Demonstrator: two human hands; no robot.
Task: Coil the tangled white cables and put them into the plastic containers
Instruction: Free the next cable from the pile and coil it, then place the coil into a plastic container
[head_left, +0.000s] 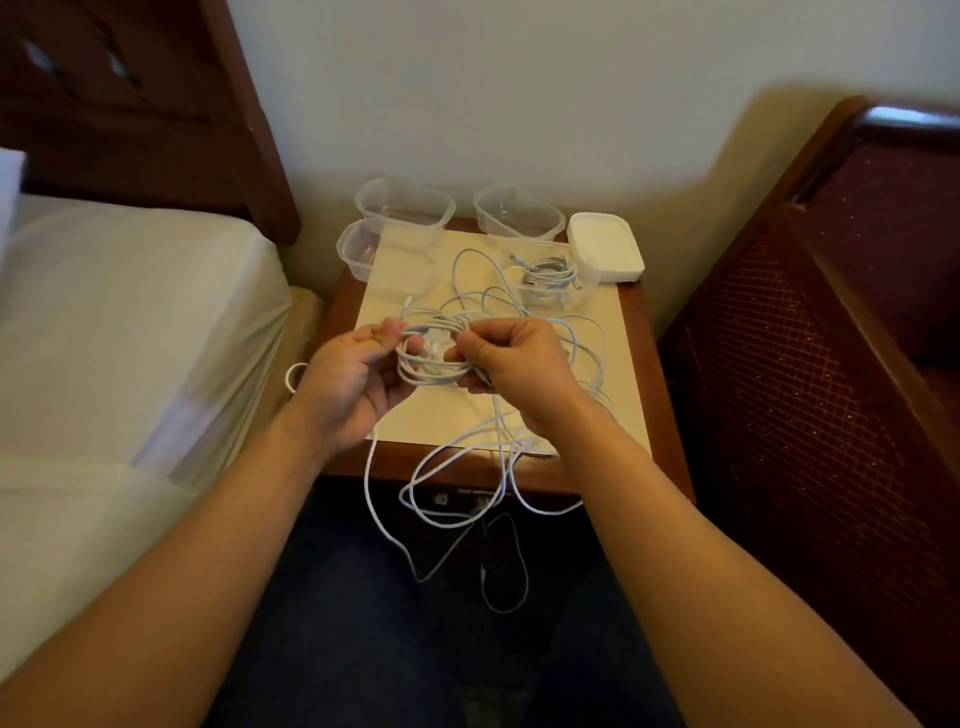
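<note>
Both hands meet above the near half of the counter (631, 332), a small wooden nightstand with a pale top. The left hand (358, 371) curls its fingers and thumb round the left side of a coil of white cable (434, 353), and the right hand (511, 358) pinches the right side of the same coil between thumb and curled fingers. The coil hangs in the air between them, just above the counter.

From the coil, loose white cable (467, 457) trails down over the near edge of the counter and hangs in several loops in front of it, over the person's dark trousers. More tangled loops (587, 343) lie on the counter to the right of the hands and behind them.

At the back of the counter stand clear plastic containers: one at the far left corner (405, 210), a second just in front of it (358, 249), and a third at the far middle (519, 215). A fourth clear container (553, 278), in front of the third, holds a coiled cable already. A white lid (605, 247) rests at the far right corner, touching that fourth container.

A bed with a pale sheet (130, 322) stands left of the counter, and a dark wooden chair (831, 338) stands to its right.
</note>
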